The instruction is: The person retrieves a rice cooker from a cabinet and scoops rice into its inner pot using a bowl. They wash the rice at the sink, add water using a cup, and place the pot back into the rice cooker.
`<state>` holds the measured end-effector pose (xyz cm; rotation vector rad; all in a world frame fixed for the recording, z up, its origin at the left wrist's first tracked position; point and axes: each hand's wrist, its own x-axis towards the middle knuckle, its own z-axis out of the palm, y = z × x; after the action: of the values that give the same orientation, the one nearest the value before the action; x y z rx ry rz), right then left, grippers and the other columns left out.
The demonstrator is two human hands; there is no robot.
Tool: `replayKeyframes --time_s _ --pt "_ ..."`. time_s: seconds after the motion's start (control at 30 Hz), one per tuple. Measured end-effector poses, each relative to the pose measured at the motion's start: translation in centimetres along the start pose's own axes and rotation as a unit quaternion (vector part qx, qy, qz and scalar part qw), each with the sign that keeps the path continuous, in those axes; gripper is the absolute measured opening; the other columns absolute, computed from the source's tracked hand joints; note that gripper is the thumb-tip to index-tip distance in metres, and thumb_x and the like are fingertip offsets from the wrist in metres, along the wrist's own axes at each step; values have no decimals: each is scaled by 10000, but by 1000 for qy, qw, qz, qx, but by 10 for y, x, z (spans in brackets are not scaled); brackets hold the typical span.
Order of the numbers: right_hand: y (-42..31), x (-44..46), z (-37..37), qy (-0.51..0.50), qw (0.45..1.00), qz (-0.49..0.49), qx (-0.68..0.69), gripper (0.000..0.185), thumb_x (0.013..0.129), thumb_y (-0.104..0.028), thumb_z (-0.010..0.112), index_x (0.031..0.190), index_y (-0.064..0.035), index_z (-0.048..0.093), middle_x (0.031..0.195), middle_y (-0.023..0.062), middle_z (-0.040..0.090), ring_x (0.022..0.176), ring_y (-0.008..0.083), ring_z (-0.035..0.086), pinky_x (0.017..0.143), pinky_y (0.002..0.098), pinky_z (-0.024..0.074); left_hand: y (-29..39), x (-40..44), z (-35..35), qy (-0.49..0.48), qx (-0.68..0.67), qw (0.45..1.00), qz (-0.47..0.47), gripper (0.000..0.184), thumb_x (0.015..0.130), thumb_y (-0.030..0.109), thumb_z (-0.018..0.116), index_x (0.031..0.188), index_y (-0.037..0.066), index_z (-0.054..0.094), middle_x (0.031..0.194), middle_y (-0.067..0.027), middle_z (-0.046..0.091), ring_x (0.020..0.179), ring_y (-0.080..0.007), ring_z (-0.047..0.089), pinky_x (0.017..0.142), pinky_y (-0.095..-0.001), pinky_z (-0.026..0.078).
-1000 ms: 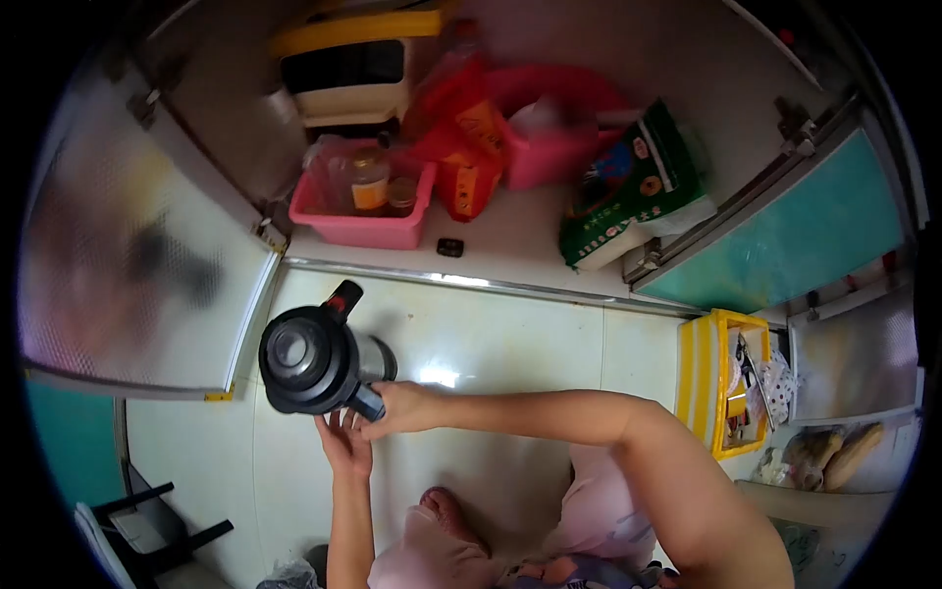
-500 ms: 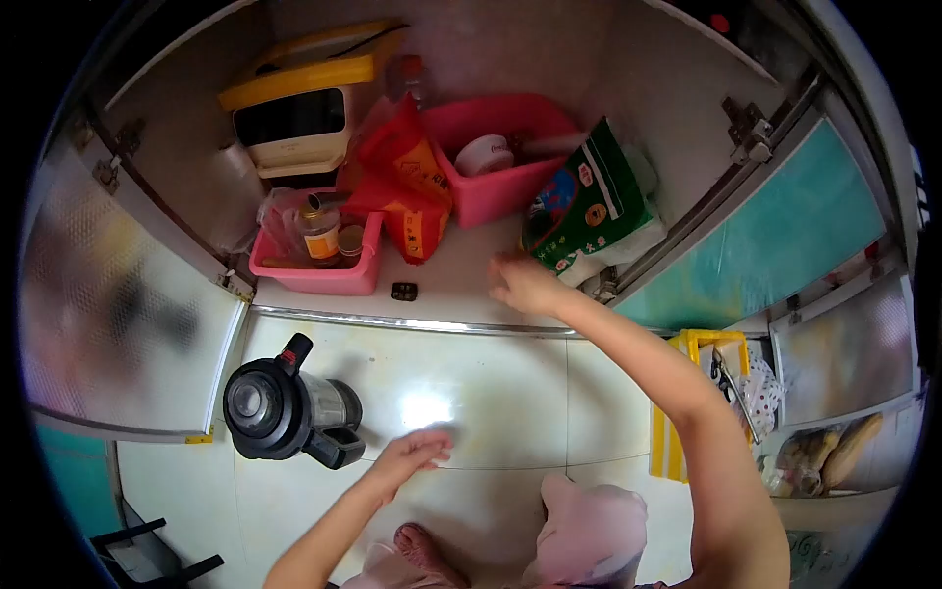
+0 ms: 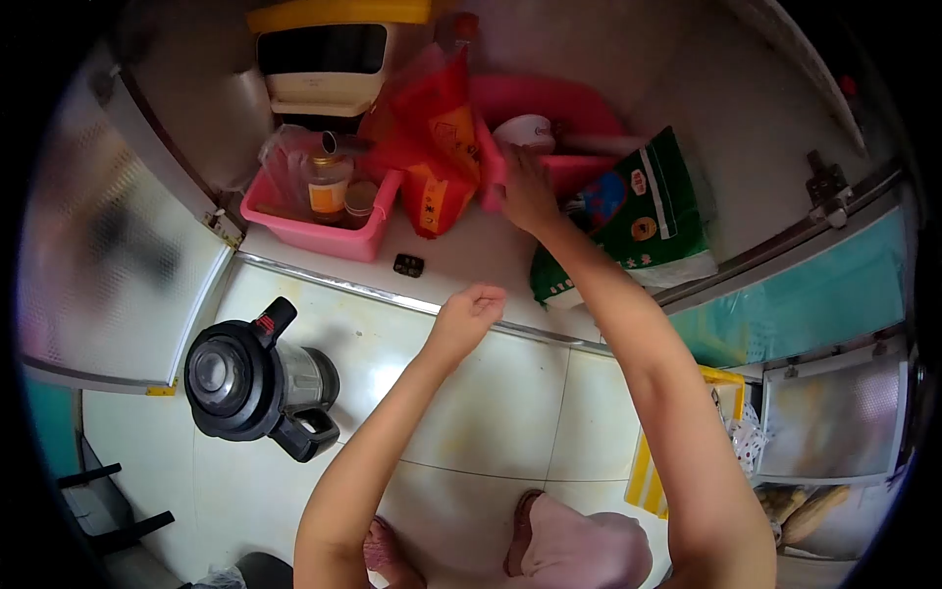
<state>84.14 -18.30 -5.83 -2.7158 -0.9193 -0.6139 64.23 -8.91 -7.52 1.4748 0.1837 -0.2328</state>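
Note:
My right hand (image 3: 528,191) is inside the low cabinet, at the front wall of the larger pink basket (image 3: 579,175), which holds a white bowl (image 3: 525,132). Its fingers curl at the basket's edge, partly hidden. In front of the cabinet's metal edge, my left hand (image 3: 469,319) hangs with its fingers bent together; whether anything is in them is hidden. Just right of my right hand leans a green bag (image 3: 657,211). A red bag (image 3: 437,147) stands to its left. The black and steel thermos (image 3: 260,381) stands upright on the floor at the left.
A smaller pink basket (image 3: 314,231) with jars sits at the cabinet's left, below a cream and yellow box (image 3: 324,69). A small black object (image 3: 408,265) lies near the cabinet edge. Open doors flank the cabinet. A yellow striped basket (image 3: 648,476) is partly behind my right arm.
Both hands have left the thermos, which stays on the floor. My right hand has moved forward to the larger pink basket; my left hand has moved forward and right toward the cabinet edge.

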Motion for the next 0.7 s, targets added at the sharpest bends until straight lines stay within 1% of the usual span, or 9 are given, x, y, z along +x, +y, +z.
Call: replayKeyframes --time_s 0.07,0.17,0.27,0.37,0.47,0.5,0.57,0.67,0.7 --pt "-3 7 -2 -27 999 29 -27 572 812 -264 596 1307 -77 377 1250 189 469 1161 354 443 935 483 378 -8 -2 -3 -3 -24 1000 0 292 871 179 544 1120 28 569 980 -21 612 887 -94 567 751 -229 430" --pt "16 16 -10 -81 992 -3 -96 480 827 -317 575 1260 -140 470 1108 178 582 1054 353 539 912 495 396 -11 2 -13 7 -39 999 9 288 874 150 533 1120 4 561 991 -38 614 898 -101 574 763 -224 431" --pt "20 16 -47 -210 969 57 -116 415 831 -346 556 1192 -141 543 970 173 637 963 345 595 891 483 420 3 1 -17 37 -42 998 34 293 867 115 531 1119 -34 548 1006 -68 614 908 -122 581 811 -239 443" --pt "22 39 -48 -267 946 111 -146 370 843 -286 541 1174 -120 555 983 170 639 981 338 590 900 470 422 5 7 -21 39 -40 996 65 299 856 82 532 1118 -62 531 1031 -102 603 950 -147 576 870 -259 445" --pt "30 64 -26 -209 972 50 -97 422 910 -290 436 1249 -41 471 1115 183 594 1051 338 568 875 405 473 8 10 -21 45 -69 993 80 302 853 64 534 1127 -62 524 1063 -119 590 986 -161 566 903 -271 442" --pt "40 68 -13 -174 982 -18 -68 403 889 -250 455 1239 -54 487 1146 192 573 1046 339 567 867 412 471 9 11 -22 46 -70 993 80 302 853 61 532 1129 -62 523 1070 -122 587 990 -163 565 903 -271 442" --pt "69 70 17 -104 983 -149 -8 384 848 -170 492 1220 -79 520 1207 211 531 1034 340 565 850 426 469 9 12 -22 46 -71 994 76 302 854 54 529 1133 -62 521 1083 -129 582 997 -167 562 903 -272 443" --pt "87 78 35 -143 973 -169 -71 388 842 -163 495 1216 -67 525 1285 193 476 1087 332 538 856 408 468 4 11 -19 43 -119 990 67 309 846 51 538 1136 -54 523 1073 -122 587 994 -165 562 903 -273 441" --pt "83 81 31 -192 966 -139 -108 386 840 -169 501 1214 -75 530 1279 180 486 1092 333 535 868 406 461 3 11 -20 38 -116 990 66 307 849 60 536 1136 -49 525 1066 -114 590 989 -159 563 891 -269 442"
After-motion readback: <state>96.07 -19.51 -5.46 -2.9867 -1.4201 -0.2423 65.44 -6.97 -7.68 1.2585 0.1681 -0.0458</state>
